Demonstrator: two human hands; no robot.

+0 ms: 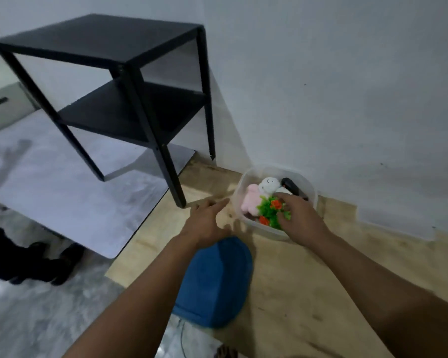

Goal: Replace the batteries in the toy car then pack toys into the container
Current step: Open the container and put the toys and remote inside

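Observation:
A clear plastic container [251, 226] stands on the wooden floor by the wall. Inside lie a pink plush toy [251, 201], a white plush toy [269, 184], a dark toy [291, 186] at the back, and a green plastic plant with orange flowers [268, 211]. My right hand [299, 218] reaches into the container, fingers curled on the green plant. My left hand [207, 223] hovers just left of the container, fingers spread, holding nothing.
A blue lid-like object [215, 280] lies on the floor below my hands. A black two-tier side table [130, 99] stands to the left against the white wall. A grey mat [70, 192] lies under it. Dark shoes [49, 264] sit at far left.

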